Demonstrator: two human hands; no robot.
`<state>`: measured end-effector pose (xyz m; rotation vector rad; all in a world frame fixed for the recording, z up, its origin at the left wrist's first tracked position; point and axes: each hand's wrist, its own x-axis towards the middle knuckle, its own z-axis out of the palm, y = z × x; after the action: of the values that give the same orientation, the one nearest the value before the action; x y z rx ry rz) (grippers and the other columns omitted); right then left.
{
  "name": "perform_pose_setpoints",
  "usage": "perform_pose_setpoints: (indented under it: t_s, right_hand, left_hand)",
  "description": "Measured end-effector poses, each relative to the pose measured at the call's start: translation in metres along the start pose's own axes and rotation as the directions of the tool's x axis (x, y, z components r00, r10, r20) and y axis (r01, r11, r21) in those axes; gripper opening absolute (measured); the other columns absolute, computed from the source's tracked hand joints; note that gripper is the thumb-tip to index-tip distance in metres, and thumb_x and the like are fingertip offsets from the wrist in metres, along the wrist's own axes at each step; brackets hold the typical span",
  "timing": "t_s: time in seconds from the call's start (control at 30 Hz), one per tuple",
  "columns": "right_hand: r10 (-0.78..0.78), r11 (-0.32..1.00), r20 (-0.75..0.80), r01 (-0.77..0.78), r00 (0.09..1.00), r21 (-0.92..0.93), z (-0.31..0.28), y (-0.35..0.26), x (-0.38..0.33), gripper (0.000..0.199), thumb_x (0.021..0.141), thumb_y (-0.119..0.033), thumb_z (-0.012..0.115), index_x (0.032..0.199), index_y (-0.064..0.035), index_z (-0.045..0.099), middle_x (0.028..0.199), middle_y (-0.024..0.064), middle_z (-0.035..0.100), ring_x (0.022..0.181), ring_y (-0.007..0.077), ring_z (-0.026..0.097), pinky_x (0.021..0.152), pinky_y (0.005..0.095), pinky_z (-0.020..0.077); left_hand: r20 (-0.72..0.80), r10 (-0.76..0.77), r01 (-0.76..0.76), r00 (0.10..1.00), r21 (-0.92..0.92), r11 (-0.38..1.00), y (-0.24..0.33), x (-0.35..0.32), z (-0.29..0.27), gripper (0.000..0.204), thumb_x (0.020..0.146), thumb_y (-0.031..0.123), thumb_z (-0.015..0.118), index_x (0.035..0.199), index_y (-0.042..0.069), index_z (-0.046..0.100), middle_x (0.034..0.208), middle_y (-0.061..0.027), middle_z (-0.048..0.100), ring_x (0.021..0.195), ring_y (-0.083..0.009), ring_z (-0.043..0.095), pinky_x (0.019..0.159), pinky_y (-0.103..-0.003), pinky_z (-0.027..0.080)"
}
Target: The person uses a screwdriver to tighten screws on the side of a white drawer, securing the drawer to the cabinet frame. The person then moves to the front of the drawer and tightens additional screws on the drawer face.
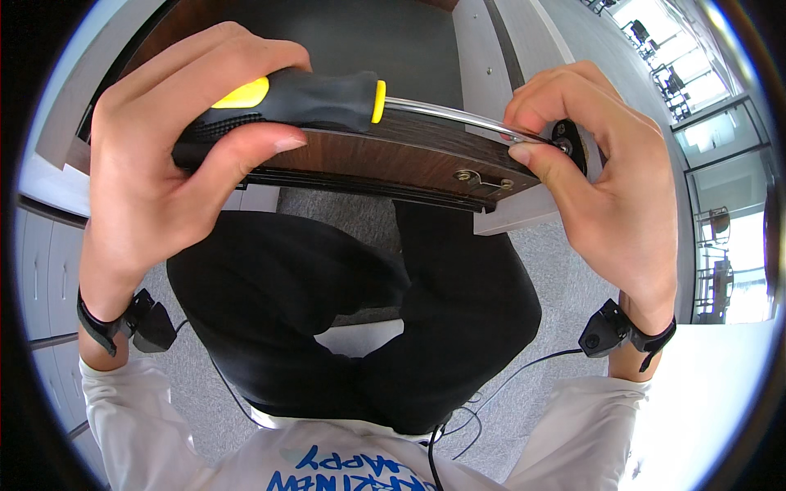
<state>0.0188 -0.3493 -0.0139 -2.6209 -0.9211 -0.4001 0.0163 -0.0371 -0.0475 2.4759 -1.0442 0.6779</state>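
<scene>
Head view: a person's left hand point(155, 164) is wrapped tight around the black-and-yellow handle of a screwdriver point(303, 98), laid level along the edge of a dark wood panel point(385, 155), so its tip meets the hardware at the far end. The right hand point(606, 188) pinches the shaft's tip against a small black fitting point(566, 139), steadying it. Black-trousered knees point(352, 303) and grey carpet point(557, 286) lie below; nothing blocks the tool.

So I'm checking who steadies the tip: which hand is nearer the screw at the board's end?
Right hand: its fingertips pinch at the screw. Left hand grips the screwdriver handle, far along the board.
</scene>
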Motion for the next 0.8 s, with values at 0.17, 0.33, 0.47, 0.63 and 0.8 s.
perform_pose_setpoints:
  t_s: [0.17, 0.33, 0.47, 0.63, 0.8]
  right_hand:
    - [0.0, 0.999, 0.002, 0.0, 1.0, 0.038, 0.003, -0.001, 0.0, 0.019, 0.076, 0.014, 0.066, 0.088, 0.0007, 0.06, 0.094, 0.0096, 0.066, 0.092, 0.0209, 0.063, 0.086, 0.0298, 0.0491]
    - [0.016, 0.997, 0.01, -0.017, 1.0, 0.075, 0.005, -0.006, -0.001, 0.019, 0.077, 0.014, 0.066, 0.087, -0.0003, 0.059, 0.093, 0.0089, 0.066, 0.093, 0.0204, 0.061, 0.086, 0.0294, 0.0478]
    - [0.016, 0.997, 0.031, -0.018, 0.999, 0.075, 0.005, -0.009, -0.001, 0.019, 0.078, 0.014, 0.066, 0.087, -0.0004, 0.058, 0.092, 0.0086, 0.066, 0.093, 0.0208, 0.06, 0.085, 0.0292, 0.047]
    - [0.02, 0.996, 0.034, -0.023, 0.999, 0.089, 0.006, -0.01, 0.0, 0.019, 0.077, 0.014, 0.066, 0.087, -0.0001, 0.057, 0.093, 0.0089, 0.066, 0.093, 0.0209, 0.059, 0.085, 0.0293, 0.0468]
    - [0.045, 0.996, 0.067, -0.051, 0.997, 0.079, 0.002, -0.014, -0.001, 0.024, 0.076, 0.015, 0.067, 0.093, 0.0005, 0.059, 0.1, 0.0104, 0.066, 0.103, 0.0229, 0.061, 0.092, 0.0298, 0.0466]
  left_hand:
    - [-0.053, 0.087, -0.083, 0.995, 0.064, 0.994, -0.002, -0.004, 0.005, 0.042, 0.082, 0.023, 0.079, 0.111, -0.004, 0.066, 0.102, -0.0166, 0.068, 0.09, -0.0324, 0.067, 0.081, -0.035, 0.054]
    - [-0.053, 0.112, -0.107, 0.992, 0.087, 0.99, 0.006, -0.004, 0.003, 0.04, 0.079, 0.019, 0.081, 0.108, -0.005, 0.067, 0.101, -0.0178, 0.068, 0.09, -0.0336, 0.068, 0.08, -0.036, 0.055]
    - [-0.104, 0.176, -0.161, 0.979, 0.139, 0.977, 0.005, -0.008, 0.006, 0.04, 0.077, 0.017, 0.082, 0.106, -0.006, 0.068, 0.1, -0.017, 0.069, 0.089, -0.0338, 0.069, 0.079, -0.037, 0.055]
    - [-0.135, 0.22, -0.196, 0.966, 0.171, 0.966, 0.0, -0.015, 0.009, 0.04, 0.074, 0.014, 0.083, 0.106, -0.006, 0.069, 0.1, -0.0167, 0.07, 0.09, -0.0336, 0.069, 0.078, -0.037, 0.055]
    - [-0.133, 0.125, -0.112, 0.983, 0.1, 0.989, 0.009, -0.007, 0.004, 0.041, 0.073, 0.015, 0.084, 0.106, -0.005, 0.07, 0.099, -0.016, 0.071, 0.092, -0.0338, 0.069, 0.081, -0.037, 0.055]
